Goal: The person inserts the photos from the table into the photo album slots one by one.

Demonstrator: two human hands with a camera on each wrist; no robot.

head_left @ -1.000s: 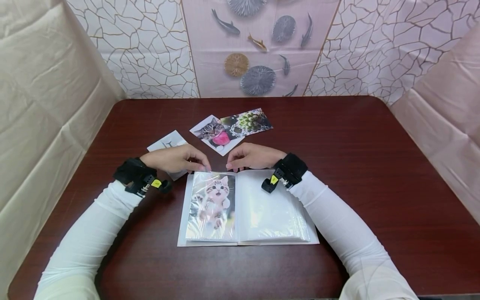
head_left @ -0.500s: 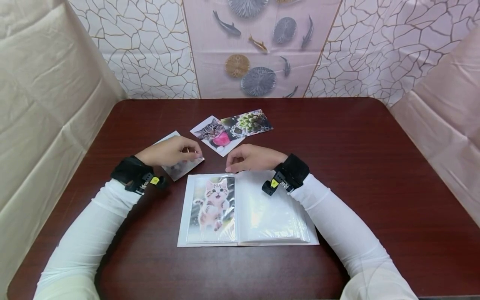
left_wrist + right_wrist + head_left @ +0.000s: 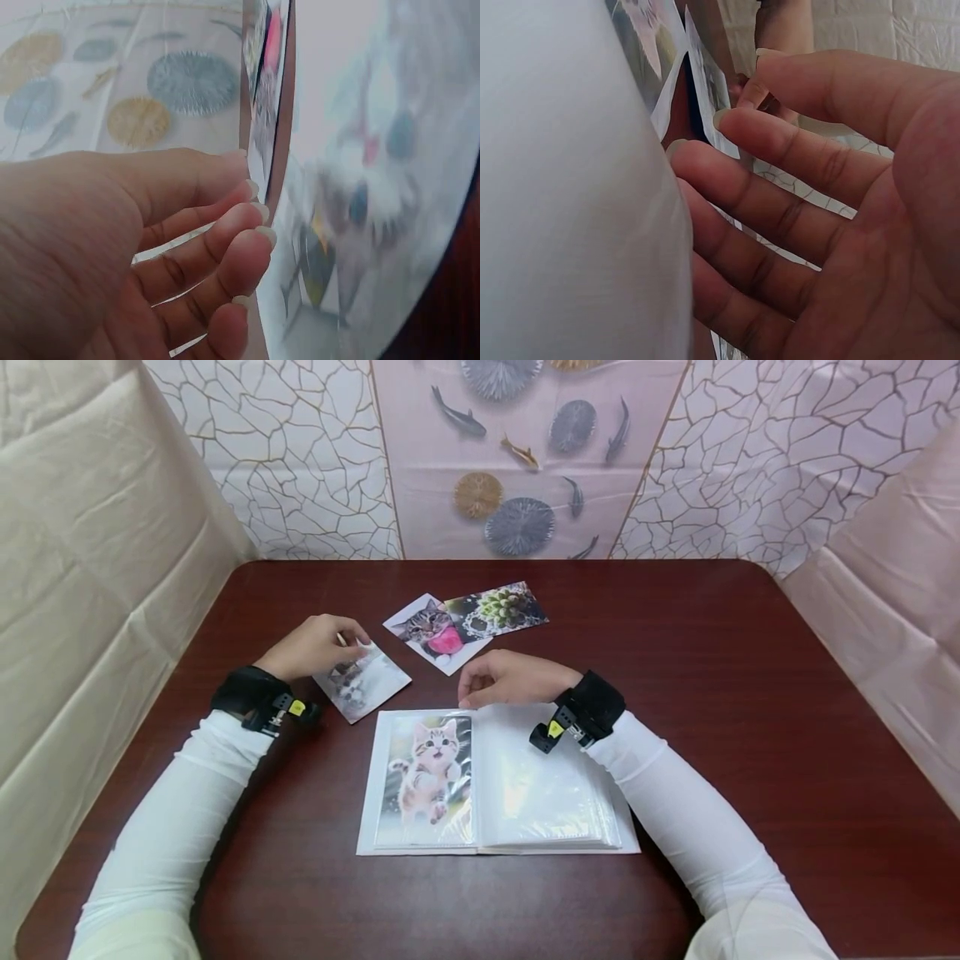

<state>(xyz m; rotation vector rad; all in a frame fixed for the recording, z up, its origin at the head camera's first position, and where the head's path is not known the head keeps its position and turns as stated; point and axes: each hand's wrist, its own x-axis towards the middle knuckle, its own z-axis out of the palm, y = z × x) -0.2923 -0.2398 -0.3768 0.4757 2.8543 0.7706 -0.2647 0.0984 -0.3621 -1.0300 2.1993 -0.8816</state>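
The left hand (image 3: pixel 311 645) is bent over the far part of a pale, glossy rectangular photo print of a grey-and-white animal (image 3: pixel 371 685); its grip is loose, thumb and fingers slightly parted, and whether the fingertips touch the paper cannot be told. The right hand (image 3: pixel 521 677) has a relaxed grip too, fingers gently bent against the upper edge of a white photo album with clear plastic pockets (image 3: pixel 551 789), the thumb away from the page. The album lies spread flat near the middle of a dark reddish-brown wooden worktop (image 3: pixel 750 735), nearer its front edge than the photos are; the album's left pocket holds a colour photo of a tabby kitten (image 3: pixel 427 777), and its right page shows white. The pale print lies toward the worktop's left edge, tilted, just beside the album's upper left corner. Toward the far edge, a white-bordered photo of a cat with a pink heart (image 3: pixel 438 635) overlaps a dark photo of a green succulent (image 3: pixel 501 610). Black straps with small cameras circle both wrists, below which run white sleeves (image 3: pixel 165 802). Beyond the far edge hangs a patterned pink-and-white cloth (image 3: pixel 517 477).
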